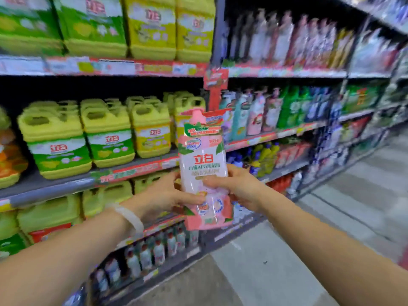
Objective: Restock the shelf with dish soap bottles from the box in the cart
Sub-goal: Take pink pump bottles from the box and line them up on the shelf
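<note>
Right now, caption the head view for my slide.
Both hands, left hand and right hand, hold a pink dish soap bottle upright before stocked shelves.

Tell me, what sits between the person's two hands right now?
In the head view, a pink dish soap bottle stands upright between them. The left hand grips its lower left side, the right hand its lower right side.

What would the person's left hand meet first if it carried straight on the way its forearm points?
The left hand already grips the pink soap bottle. Beyond it, probably the shelf edge or its bottles; depth is unclear.
</note>
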`<act>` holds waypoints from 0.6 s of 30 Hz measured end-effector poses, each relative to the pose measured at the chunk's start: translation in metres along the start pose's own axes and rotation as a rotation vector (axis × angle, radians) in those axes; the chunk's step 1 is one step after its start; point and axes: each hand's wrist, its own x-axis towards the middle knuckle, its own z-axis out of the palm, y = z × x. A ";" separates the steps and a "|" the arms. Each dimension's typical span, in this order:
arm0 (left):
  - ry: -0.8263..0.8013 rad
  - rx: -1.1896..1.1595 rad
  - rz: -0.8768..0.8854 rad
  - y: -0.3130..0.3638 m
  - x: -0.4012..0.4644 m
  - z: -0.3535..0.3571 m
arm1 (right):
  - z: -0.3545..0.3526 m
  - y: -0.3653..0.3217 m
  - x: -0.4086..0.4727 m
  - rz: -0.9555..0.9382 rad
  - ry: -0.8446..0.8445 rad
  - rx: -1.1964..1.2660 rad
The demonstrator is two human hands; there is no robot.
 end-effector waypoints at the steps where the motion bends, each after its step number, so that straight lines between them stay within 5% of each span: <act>1: -0.032 0.030 0.025 0.014 0.014 0.016 | -0.023 -0.006 -0.004 -0.023 0.047 -0.002; 10: -0.133 0.112 0.224 0.103 0.159 0.124 | -0.205 -0.052 -0.004 -0.203 0.294 -0.077; 18: -0.066 0.145 0.319 0.165 0.320 0.154 | -0.344 -0.096 0.092 -0.247 0.258 -0.138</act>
